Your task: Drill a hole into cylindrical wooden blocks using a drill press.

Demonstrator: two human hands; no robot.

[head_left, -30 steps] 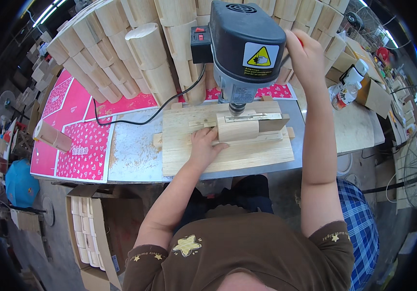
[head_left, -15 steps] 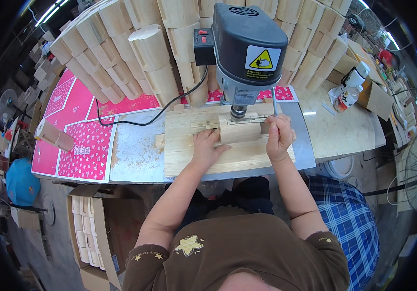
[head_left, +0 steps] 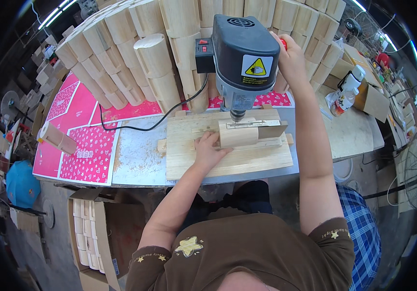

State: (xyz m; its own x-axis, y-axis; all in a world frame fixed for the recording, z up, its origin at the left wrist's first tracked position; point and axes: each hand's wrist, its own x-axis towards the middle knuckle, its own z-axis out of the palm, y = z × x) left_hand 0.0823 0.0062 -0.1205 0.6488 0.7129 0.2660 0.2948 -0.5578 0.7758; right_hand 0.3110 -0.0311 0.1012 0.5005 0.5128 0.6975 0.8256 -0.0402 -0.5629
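Note:
A pale wooden block with a rounded front lies on a flat wooden board beneath a drill press. My left hand grips the block's left end, its thumb along the lower front edge. Above the block's top face, close to a metal strip there, is the drill chuck; whether the bit touches the wood is hidden. My right hand is raised beside the machine's right side, fingers closed round the red knob of its feed lever. A dark flat plate adjoins the block's right end.
Stacked wooden cylinders form a wall behind the machine. A single cylinder lies on pink printed sheets at left. The black power cord crosses the table. Bottles stand at right; a carton of wooden pieces sits below left.
My right hand has risen from beside the block's right end to the upper right of the drill press, still on the lever. My left hand stays at the block.

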